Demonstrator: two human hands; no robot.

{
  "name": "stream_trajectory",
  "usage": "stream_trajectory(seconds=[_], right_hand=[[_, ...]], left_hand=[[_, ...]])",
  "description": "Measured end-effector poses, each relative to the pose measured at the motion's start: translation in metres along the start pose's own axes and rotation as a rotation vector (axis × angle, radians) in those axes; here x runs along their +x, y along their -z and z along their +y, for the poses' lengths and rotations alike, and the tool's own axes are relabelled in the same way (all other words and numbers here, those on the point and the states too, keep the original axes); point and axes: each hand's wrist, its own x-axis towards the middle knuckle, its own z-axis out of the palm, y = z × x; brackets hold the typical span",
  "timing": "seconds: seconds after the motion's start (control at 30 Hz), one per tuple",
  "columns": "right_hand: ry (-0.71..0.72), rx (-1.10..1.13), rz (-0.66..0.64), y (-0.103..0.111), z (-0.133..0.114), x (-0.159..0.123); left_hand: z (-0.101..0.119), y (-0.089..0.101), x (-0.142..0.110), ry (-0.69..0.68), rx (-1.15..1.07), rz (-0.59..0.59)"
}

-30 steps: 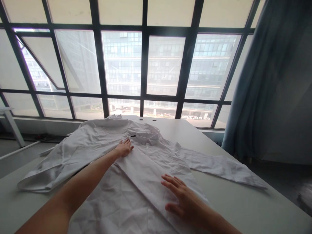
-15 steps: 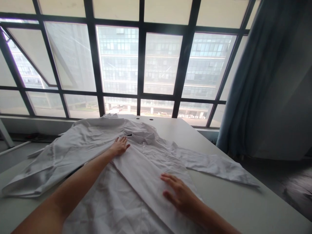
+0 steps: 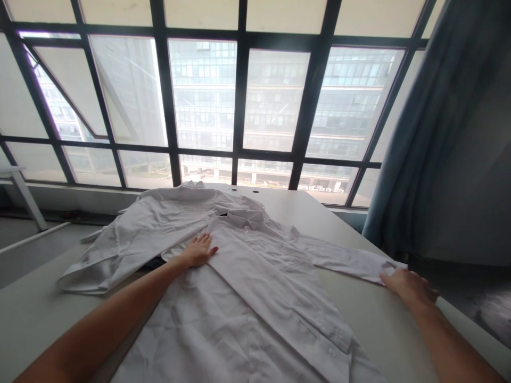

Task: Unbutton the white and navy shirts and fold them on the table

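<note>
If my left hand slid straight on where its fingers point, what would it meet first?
Probably the collar, near its left end; your left hand lies flat on the shirt, though exact depth is hard to judge.

Dark-framed window wall (image 3: 239, 96), blue-grey curtain (image 3: 411, 159) hanging at its right
Through the glass, a pale multi-storey building (image 3: 207, 101), washed out by daylight; towards the left, one tilted pane (image 3: 72, 80) standing ajar; along the top, a row of cream-coloured panes (image 3: 203, 13). Beneath the window, a white table (image 3: 279, 205) with two dark round holes (image 3: 256, 191) near its far edge. At the left edge, a slanting white leg (image 3: 30, 202) near a low white bar (image 3: 35, 237). At the lower right, a pale object (image 3: 499, 308), too blurred to identify.
</note>
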Motion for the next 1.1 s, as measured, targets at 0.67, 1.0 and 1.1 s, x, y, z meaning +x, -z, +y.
stream_trajectory(seconds=[0.67,1.0,1.1], right_hand=[[1.206,0.437,-0.23,0.08,-0.231,-0.227],[0.917,0.262,-0.19,-0.006,-0.199,-0.148],[0.889,0.252,-0.199,-0.011,-0.201,-0.146]], left_hand=[[0.018,0.07,-0.11,0.114,-1.096,-0.378],[0.044,0.076,-0.134,0.062,-0.643,-0.491],[0.036,0.08,-0.139,-0.022,-0.742,-0.571]])
